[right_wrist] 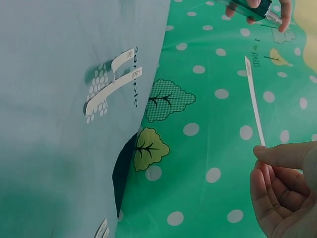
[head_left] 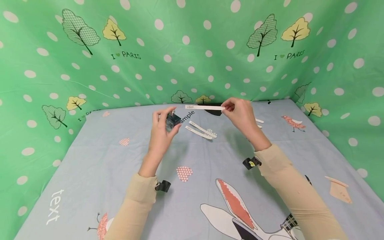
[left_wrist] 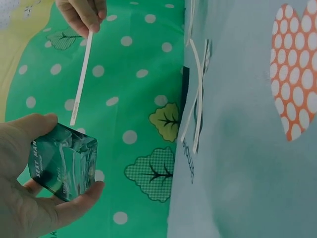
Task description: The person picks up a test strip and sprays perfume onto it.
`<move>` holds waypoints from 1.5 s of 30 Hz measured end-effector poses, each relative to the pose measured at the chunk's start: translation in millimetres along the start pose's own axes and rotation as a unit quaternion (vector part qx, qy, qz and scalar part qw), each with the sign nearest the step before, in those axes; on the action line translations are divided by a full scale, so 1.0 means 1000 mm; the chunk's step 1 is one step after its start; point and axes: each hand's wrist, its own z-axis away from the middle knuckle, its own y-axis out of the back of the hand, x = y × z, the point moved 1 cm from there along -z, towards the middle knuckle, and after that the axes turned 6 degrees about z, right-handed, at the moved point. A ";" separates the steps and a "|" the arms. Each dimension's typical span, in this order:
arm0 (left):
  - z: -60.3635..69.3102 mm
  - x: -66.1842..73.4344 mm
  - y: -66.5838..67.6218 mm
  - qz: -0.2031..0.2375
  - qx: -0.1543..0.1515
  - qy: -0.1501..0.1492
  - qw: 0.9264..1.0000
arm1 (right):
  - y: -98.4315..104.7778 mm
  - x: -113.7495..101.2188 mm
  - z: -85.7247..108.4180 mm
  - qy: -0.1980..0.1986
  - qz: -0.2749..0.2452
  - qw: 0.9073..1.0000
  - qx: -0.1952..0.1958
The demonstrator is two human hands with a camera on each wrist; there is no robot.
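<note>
A dark green glass bottle [head_left: 172, 122] is gripped by the left hand [head_left: 160, 133], raised above the cloth. The left wrist view shows the bottle [left_wrist: 64, 163] between thumb and fingers, with lettering on its side. In the right wrist view a fingertip rests at the bottle's clear nozzle end [right_wrist: 273, 20]. The right hand [head_left: 240, 115] pinches one end of a thin white paper strip [head_left: 204, 107]; its printed end points toward the bottle, with a gap between them. In the right wrist view the strip [right_wrist: 255, 101] extends from thumb and fingertips.
Two white strips [head_left: 199, 130] lie crossed or close together on the blue printed cloth [head_left: 120, 166], beyond the hands. More strip ends [head_left: 259, 121] show beside the right hand. A green dotted curtain [head_left: 192, 50] stands behind and at both sides.
</note>
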 end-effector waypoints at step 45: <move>0.001 -0.002 0.005 0.000 0.004 -0.002 1.000 | 0.019 0.034 0.007 -0.034 0.010 0.999 0.030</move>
